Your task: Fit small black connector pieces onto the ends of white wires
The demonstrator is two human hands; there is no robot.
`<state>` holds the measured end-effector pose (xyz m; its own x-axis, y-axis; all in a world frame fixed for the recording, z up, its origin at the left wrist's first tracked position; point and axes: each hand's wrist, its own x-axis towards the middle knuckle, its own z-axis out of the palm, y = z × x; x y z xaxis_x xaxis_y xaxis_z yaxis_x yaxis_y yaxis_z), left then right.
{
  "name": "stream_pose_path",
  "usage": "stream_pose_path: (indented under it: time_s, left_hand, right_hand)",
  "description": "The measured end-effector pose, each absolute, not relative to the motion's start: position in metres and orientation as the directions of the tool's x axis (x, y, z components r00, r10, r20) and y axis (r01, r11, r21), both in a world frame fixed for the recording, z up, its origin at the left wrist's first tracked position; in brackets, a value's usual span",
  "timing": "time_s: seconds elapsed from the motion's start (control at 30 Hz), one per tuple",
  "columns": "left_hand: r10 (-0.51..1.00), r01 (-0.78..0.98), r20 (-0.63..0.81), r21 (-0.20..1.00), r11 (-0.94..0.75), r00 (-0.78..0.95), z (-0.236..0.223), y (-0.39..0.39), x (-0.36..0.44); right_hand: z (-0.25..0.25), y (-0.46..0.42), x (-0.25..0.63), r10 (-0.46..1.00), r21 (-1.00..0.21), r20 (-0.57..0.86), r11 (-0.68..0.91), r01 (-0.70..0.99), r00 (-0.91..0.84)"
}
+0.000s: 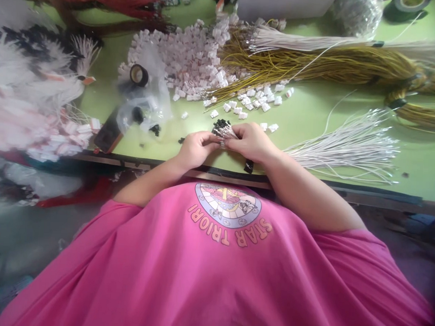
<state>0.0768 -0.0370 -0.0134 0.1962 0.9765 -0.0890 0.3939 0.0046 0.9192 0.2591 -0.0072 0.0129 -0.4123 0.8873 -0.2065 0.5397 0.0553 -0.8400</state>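
Observation:
My right hand (252, 141) is closed around a bundle of thin white wires (341, 147), which fans out to the right across the green table. At the held end, several small black connectors (221, 125) cluster beyond my fingers. My left hand (196, 148) pinches at the wire ends right beside my right fingertips; what sits between its thumb and finger is too small to make out. A short black strip (249, 166) lies under my right wrist at the table edge. A few black pieces (155, 129) rest left of my left hand.
A heap of white connectors (193, 53) lies behind my hands, with yellow wire bundles (335, 67) at the back right. To the left are a tape roll (138, 75), a clear plastic bag (158, 85), a dark box-like object (109, 130) and piled white wire harnesses (34, 90).

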Motion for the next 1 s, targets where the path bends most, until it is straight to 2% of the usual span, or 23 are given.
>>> stream_pose_path:
  time_s: [0.2,0.33,0.63,0.73,0.87,0.93,1.0]
  left_hand:
    - [0.984,0.347,-0.092,0.937,0.033,0.155,-0.015,-0.038,0.081]
    - [0.988,0.327,-0.068,0.945,0.019,0.140,-0.018,-0.038,0.080]
    - [0.972,0.355,-0.056,0.935,-0.029,0.227,-0.016,-0.038,0.082]
    - [0.959,0.491,-0.040,0.864,-0.107,0.279,-0.005,-0.042,0.078]
    - [0.913,0.606,0.049,0.733,-0.309,0.406,0.008,-0.047,0.053]
    - [0.926,0.659,0.109,0.673,-0.336,0.361,0.010,-0.047,0.030]
    - [0.965,0.764,0.123,0.592,-0.258,0.230,0.008,-0.047,0.008]
  right_hand:
    - [0.010,-0.008,0.259,0.896,-0.823,-0.196,0.070,0.563,-0.398]
    - [0.016,-0.008,0.261,0.881,-0.781,-0.239,0.075,0.620,-0.408]
    - [0.006,-0.010,0.260,0.868,-0.807,-0.241,0.068,0.586,-0.434]
    - [0.006,-0.011,0.262,0.881,-0.846,-0.230,0.029,0.533,-0.413]
    - [0.006,-0.013,0.263,0.906,-0.923,-0.248,-0.113,0.367,-0.343]
    - [0.004,-0.013,0.262,0.894,-0.931,-0.302,-0.202,0.304,-0.330]
    - [0.002,-0.013,0.261,0.884,-0.927,-0.334,-0.245,0.285,-0.327]
